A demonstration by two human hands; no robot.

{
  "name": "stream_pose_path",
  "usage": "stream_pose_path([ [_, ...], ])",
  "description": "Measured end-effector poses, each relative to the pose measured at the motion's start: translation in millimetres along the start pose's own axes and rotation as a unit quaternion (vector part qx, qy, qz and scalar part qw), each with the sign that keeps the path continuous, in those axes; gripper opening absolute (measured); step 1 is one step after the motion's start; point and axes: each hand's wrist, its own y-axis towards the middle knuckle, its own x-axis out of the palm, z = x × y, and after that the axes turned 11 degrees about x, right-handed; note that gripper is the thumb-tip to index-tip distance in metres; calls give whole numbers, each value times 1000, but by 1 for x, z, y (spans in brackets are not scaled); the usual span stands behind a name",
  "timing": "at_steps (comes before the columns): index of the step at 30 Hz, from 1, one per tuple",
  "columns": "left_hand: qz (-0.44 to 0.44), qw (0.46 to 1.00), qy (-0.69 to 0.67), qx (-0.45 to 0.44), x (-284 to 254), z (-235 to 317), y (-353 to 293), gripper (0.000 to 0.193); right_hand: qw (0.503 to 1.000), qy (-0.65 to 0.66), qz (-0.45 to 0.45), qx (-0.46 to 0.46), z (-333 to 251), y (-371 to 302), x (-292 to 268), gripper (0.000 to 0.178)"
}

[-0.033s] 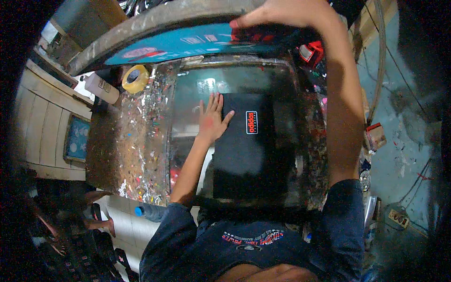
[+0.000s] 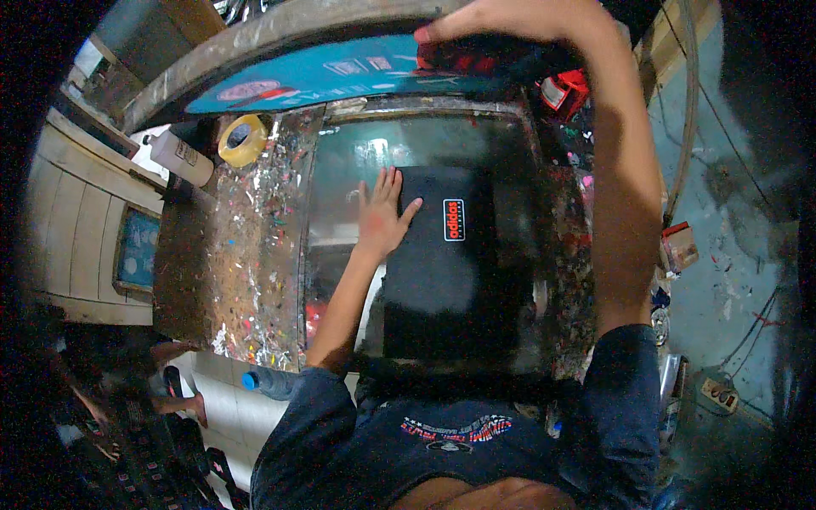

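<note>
A black fabric piece [image 2: 442, 297] with a small red-and-white printed label lies flat on a glossy glass-like board [image 2: 340, 153] in front of me. My left hand [image 2: 382, 223] rests flat at its upper left edge, fingers stretched, thumb on the cloth and the other fingers beside its edge. At the top, a screen printing frame [image 2: 280, 36] with blue mesh [image 2: 331, 75] stands tilted up over the board's far end. My right hand [image 2: 518, 19] grips the frame's edge, with the thumb showing; its other fingers are mostly hidden. Dark and red ink marks the mesh below the thumb.
A yellow tape roll [image 2: 243, 139] and a white bottle [image 2: 180, 159] stand on the paint-spattered table [image 2: 255, 280] at left. A red box [image 2: 564, 93] sits far right. Another person's foot [image 2: 197, 410] shows at lower left, near a blue-capped bottle [image 2: 268, 382]. A power strip [image 2: 720, 396] is at right.
The raised screen frame tilts very slightly and the view shifts a little. Both hands keep their places.
</note>
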Motion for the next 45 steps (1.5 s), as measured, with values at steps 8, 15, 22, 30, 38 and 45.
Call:
stream_pose_path([
  [8,2,971,-49,-235,-98,-79,-53,47,990,-115,72,34,7,8,5,108],
  [15,109,928,291,-206,-213,-198,-124,81,991,-119,44,39,-11,-1,-9,103],
  [22,52,956,-221,187,-38,166,65,65,999,-42,-12,21,5,29,-22,97],
  [30,-60,873,-264,406,44,340,63,48,999,-38,-24,-16,22,48,-2,90],
  [38,-53,949,-165,265,-19,92,34,40,998,-26,-41,37,19,52,-18,86],
  [45,-105,957,-185,196,-90,27,-13,102,998,-20,-54,34,20,61,-15,89],
])
